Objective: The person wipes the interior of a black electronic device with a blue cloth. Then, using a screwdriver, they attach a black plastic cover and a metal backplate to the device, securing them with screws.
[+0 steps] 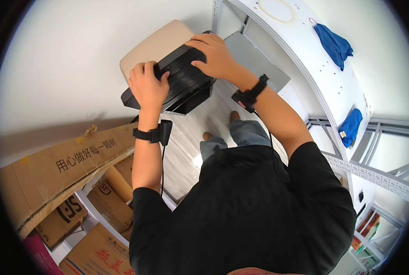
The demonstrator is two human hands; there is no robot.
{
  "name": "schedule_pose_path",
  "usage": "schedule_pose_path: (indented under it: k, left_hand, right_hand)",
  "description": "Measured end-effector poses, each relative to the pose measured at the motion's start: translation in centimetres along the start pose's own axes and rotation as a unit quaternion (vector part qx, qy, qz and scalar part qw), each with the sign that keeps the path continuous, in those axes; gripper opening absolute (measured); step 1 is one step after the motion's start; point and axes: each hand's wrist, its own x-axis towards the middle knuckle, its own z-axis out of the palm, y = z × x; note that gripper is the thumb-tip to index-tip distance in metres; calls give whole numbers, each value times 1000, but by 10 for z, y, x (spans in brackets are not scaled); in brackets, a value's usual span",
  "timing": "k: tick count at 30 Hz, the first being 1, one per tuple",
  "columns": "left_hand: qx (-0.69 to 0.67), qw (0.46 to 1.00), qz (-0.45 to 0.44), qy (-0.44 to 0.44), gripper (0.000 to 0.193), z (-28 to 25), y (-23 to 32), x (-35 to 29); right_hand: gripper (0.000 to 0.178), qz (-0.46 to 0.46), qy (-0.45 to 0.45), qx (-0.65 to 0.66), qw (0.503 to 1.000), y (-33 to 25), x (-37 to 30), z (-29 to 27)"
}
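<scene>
My left hand (147,87) and my right hand (216,57) both grip the upper edge of a black ridged panel (183,75), which looks like the back of a monitor. My fingers curl over its far side and my thumbs press on the near face. It sits tilted, its left end lower than its right. Just below it is a dark flat rectangle (195,101) with a pale edge; whether the two are one piece I cannot tell. Behind stands a beige rounded board (161,39), partly covered by the black panel.
On the right runs a white shelf (305,50) with blue cloths (335,46) on it. A grey flat panel (264,62) lies beneath. To the left, a long cardboard box (76,160) tops a rack of several more cartons (110,204). Light wood-look flooring (181,142) spreads around my feet.
</scene>
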Motion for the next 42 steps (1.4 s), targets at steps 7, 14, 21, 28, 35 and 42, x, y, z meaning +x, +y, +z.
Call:
schedule_pose_path:
  k: [7, 14, 21, 28, 35, 42]
  left_hand:
    - [-2, 999, 37, 4, 43, -13, 46, 13]
    - [-375, 919, 109, -49, 16, 48, 203, 3]
    - [-511, 802, 135, -280, 12, 111, 429, -51]
    - [-459, 800, 177, -343, 15, 131, 550, -51]
    - [-334, 879, 181, -289, 25, 192, 578, 5]
    - [-266, 899, 215, -275, 17, 233, 597, 8]
  right_hand:
    - [29, 259, 20, 61, 964, 36, -108, -132]
    - [20, 439, 185, 22, 879, 51, -261, -275]
    - [13, 498, 383, -182, 756, 60, -406, -407]
    - [37, 597, 242, -358, 676, 85, -489, -448]
    - [48, 721, 210, -297, 589, 100, -494, -449]
    - [38, 671, 369, -166, 622, 84, -498, -477]
